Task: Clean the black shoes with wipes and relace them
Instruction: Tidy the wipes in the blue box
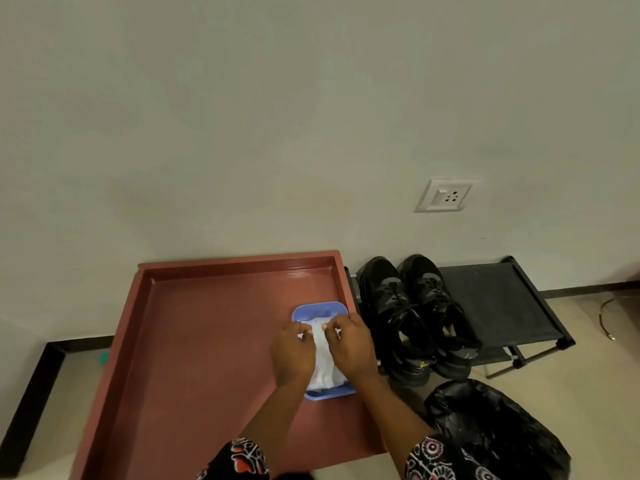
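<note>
now both hands' curled fingers [304, 332] pinch soft, crumpled white wipes [323, 358] in a rounded blue tray [311, 310].

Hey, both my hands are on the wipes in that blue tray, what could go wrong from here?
Both the left hand and right hand pinch the white wipes together, so several may lift out at once instead of one. The small blue tray sits loose on the red table and could slide or lift as you pull. The black shoes stand on the rack beside the table, so a damp wipe might drip on the way across.
</note>
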